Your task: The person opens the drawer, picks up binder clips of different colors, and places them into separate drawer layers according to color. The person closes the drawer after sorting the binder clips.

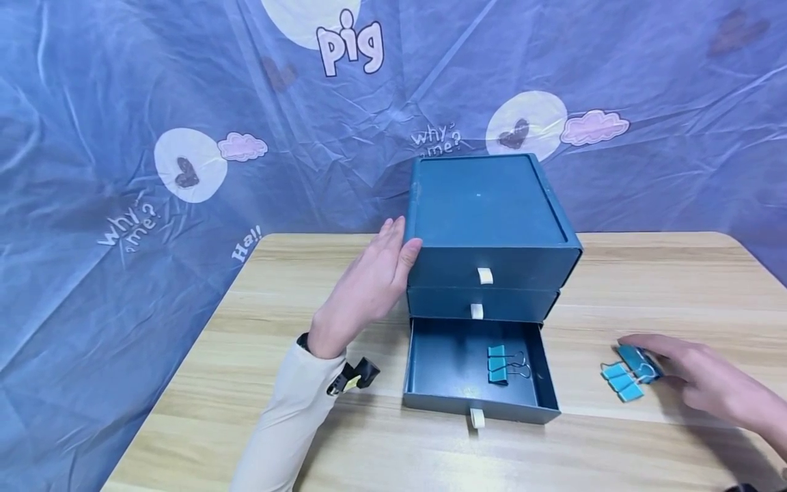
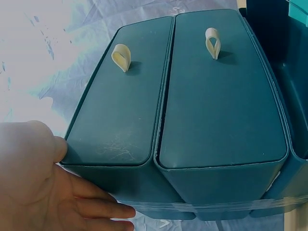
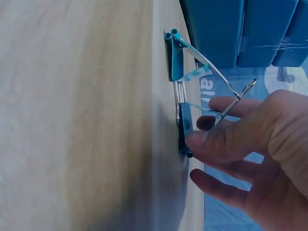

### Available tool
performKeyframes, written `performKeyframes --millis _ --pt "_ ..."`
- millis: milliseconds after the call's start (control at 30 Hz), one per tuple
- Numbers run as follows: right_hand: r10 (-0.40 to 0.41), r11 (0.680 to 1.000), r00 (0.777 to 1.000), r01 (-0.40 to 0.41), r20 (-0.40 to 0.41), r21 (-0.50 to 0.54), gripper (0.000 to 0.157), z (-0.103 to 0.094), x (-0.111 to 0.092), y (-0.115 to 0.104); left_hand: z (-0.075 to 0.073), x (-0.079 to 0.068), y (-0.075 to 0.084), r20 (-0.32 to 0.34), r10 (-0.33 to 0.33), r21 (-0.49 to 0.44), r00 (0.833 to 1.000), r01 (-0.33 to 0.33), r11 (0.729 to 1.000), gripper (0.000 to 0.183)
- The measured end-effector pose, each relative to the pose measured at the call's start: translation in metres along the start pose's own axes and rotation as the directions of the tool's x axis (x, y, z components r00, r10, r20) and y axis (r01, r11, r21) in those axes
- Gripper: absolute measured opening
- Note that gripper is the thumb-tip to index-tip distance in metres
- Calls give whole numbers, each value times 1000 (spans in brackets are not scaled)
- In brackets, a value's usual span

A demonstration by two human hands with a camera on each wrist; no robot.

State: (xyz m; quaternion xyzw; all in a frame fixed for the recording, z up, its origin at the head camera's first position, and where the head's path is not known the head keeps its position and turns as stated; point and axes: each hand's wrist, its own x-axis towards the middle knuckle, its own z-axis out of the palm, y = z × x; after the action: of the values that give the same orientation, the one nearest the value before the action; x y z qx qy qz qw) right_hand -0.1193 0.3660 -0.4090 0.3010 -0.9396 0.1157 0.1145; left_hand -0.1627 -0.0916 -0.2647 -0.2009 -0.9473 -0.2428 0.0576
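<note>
A dark blue desktop drawer unit (image 1: 492, 205) stands on the table with its bottom drawer (image 1: 445, 365) pulled out. My left hand (image 1: 371, 277) rests against the unit's upper left side, fingers extended, thumb at the front corner. One teal binder clip (image 1: 497, 365) lies in the bottom drawer, its wire handles pointing right. To the right of the unit, my right hand (image 1: 707, 379) pinches a second teal binder clip (image 1: 637, 361) between thumb and fingers at the tabletop. Another binder clip (image 1: 624, 383) lies touching it; in the right wrist view their wire handles overlap.
The upper and middle drawers are closed, each with a cream pull tab (image 1: 485, 276). A blue printed cloth (image 1: 344, 137) hangs behind the wooden table (image 1: 277, 294). A black wrist-strap device (image 1: 363, 374) sits on my left wrist.
</note>
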Motion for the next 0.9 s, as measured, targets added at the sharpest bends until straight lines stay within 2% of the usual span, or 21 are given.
performKeyframes --millis 200,333,600,733,900 --pt "35 999 998 -35 -56 -1 77 3 -1 2 0 0 0 -1 4 -12 1000 -4 1000 72" --pt "101 995 994 -101 -46 10 74 2 0 -1 0 0 0 1 2 -13 1000 -2 1000 72" --pt "167 986 985 -166 -50 32 68 3 -1 -5 0 1 2 20 -8 -2 1000 8 1000 72" --pt "189 982 976 -186 -106 33 66 3 0 -7 -1 0 2 27 -15 -2 1000 16 1000 74" --pt "142 989 966 -130 -214 69 64 0 1 -4 0 1 2 15 -10 -9 1000 10 1000 74"
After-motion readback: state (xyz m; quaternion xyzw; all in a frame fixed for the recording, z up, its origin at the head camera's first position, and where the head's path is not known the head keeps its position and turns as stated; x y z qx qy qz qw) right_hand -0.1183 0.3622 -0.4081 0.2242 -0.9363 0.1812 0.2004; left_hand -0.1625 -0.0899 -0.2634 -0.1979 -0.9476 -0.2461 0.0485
